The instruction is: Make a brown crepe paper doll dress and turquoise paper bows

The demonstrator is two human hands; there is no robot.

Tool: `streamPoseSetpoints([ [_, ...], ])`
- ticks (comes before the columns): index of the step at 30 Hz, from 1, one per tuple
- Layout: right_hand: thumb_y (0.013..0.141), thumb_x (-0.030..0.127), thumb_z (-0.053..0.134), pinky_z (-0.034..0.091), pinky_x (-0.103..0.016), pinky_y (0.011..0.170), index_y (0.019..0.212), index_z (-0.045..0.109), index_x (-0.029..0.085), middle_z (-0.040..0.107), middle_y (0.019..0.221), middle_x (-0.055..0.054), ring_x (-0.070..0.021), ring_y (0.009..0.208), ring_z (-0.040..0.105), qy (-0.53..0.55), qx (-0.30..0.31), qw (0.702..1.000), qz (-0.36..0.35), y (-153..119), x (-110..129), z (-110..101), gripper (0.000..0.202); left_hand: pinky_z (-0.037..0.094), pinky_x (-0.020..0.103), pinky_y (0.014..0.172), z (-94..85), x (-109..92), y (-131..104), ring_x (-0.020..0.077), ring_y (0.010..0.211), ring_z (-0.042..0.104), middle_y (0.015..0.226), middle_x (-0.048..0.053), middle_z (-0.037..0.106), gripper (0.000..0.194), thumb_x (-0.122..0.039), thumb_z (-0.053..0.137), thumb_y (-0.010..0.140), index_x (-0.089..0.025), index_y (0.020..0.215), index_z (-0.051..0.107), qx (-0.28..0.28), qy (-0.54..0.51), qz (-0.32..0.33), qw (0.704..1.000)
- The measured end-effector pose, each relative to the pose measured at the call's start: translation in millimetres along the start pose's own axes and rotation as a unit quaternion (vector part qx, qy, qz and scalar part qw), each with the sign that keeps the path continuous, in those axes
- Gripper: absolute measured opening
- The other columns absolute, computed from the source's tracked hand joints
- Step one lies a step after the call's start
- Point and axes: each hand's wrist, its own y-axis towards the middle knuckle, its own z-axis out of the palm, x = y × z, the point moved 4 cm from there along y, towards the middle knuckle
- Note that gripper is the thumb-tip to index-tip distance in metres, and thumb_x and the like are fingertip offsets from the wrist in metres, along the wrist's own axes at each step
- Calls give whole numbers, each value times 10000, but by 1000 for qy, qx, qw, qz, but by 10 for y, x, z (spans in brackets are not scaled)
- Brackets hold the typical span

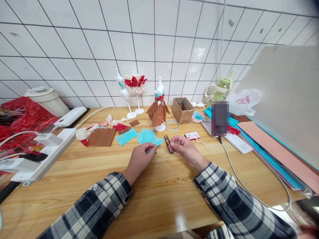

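My left hand [142, 156] pinches the gathered end of a piece of light blue crepe paper [146, 135], which fans out beyond the fingers over the table. To its right, my right hand [184, 148] has its thumb and fingertips pressed together; anything between them is too small to make out. Small dark thread snips [167, 143] lie by the right fingertips, blades pointing away, overlapped by them. A second blue crepe piece [126, 136] lies flat on the left. Just beyond the hands, a small white dress form [159, 89] wears a brown skirt [158, 112] with a red waist and blue top.
Two more dress forms [134, 89] stand near the tiled wall. Brown paper [102, 137] and scraps lie left. A cardboard box [183, 110], metal ring [172, 125], pink dish [197, 117] and small labelled packet [192, 135] are beyond my right hand. A power strip [50, 154] borders the left; a cable [235, 176] runs right.
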Motion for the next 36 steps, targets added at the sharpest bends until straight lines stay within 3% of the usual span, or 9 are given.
streamPoseSetpoints([
  [8, 662, 308, 760, 469, -202, 546, 950, 667, 170, 639, 740, 6, -95, 659, 571, -18, 68, 996, 61, -103, -142, 338, 333, 478, 242, 582, 29, -100, -37, 169, 622, 636, 687, 26, 708, 267, -404, 571, 782, -159, 775, 677, 25, -115, -37, 992],
  [11, 643, 295, 770, 458, -188, 490, 1006, 564, 192, 654, 701, 22, -104, 627, 587, -15, 37, 997, 64, -122, -167, 406, 430, 468, 228, 549, 34, -139, -62, 155, 592, 622, 648, 17, 694, 258, -394, 581, 781, -155, 756, 674, 24, -142, -30, 989],
  [15, 594, 307, 803, 409, -172, 401, 854, 371, 229, 672, 649, 47, -85, 456, 526, 15, -42, 997, 60, -102, -253, 395, 510, 454, 219, 518, 33, -140, -71, 148, 572, 607, 629, 16, 694, 264, -389, 570, 797, -162, 724, 684, 15, -123, -9, 992],
  [18, 579, 307, 816, 407, -164, 396, 854, 349, 234, 676, 661, 44, -91, 477, 541, 53, -62, 995, 60, -85, -307, 385, 547, 471, 224, 544, 18, -147, -77, 150, 586, 620, 665, 18, 714, 258, -371, 560, 809, -166, 732, 696, 5, -99, 8, 995],
  [27, 592, 314, 815, 458, -179, 427, 887, 402, 232, 650, 705, 54, -80, 516, 537, 81, -56, 993, 58, -75, -309, 351, 514, 485, 259, 717, -54, -215, -126, 166, 767, 661, 855, 24, 743, 196, -301, 559, 849, -206, 893, 724, -29, 15, 136, 990],
  [36, 617, 321, 797, 486, -184, 438, 862, 420, 231, 640, 726, 39, -129, 664, 612, 37, -49, 998, 33, -39, -351, 294, 459, 487, 260, 720, -104, -269, -141, 165, 794, 640, 860, 50, 718, 224, -275, 503, 898, -205, 952, 709, 32, 28, 203, 978],
])
